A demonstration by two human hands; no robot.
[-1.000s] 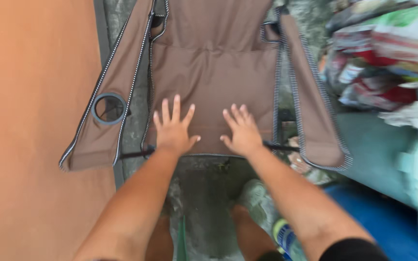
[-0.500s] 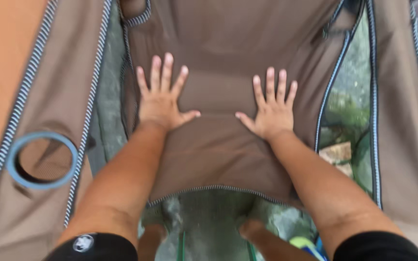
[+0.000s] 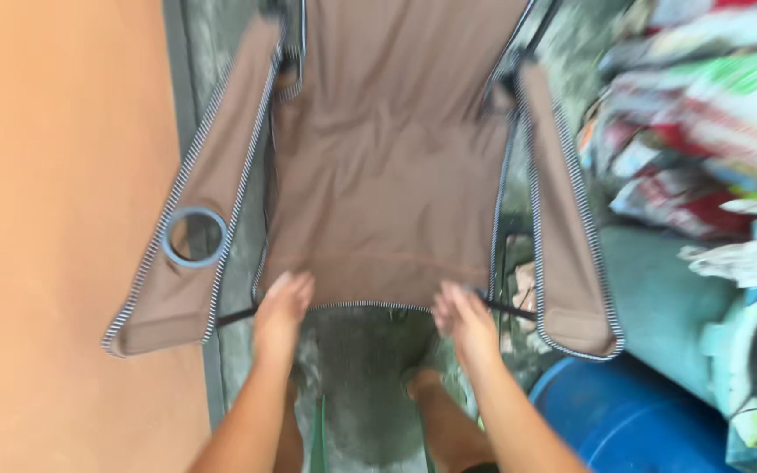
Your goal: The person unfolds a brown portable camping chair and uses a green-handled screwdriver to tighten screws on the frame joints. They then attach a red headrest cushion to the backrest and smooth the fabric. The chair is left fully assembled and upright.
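Orange wall [image 3: 45,219] at left, grey concrete floor [image 3: 357,394], blue barrel [image 3: 633,420], blurred stacked sacks [image 3: 703,123] at right

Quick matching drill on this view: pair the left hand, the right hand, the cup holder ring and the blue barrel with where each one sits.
Things:
1. left hand
2. right hand
3. cup holder ring
4. blue barrel

Places:
A. in the chair's armrest beside the orange wall
B. lower corner of the view, beyond the chair's other armrest
C. front edge of the brown seat, on the ring's side
D. front edge of the brown seat, on the barrel's side

Pairs: 1-C, 2-D, 3-A, 4-B
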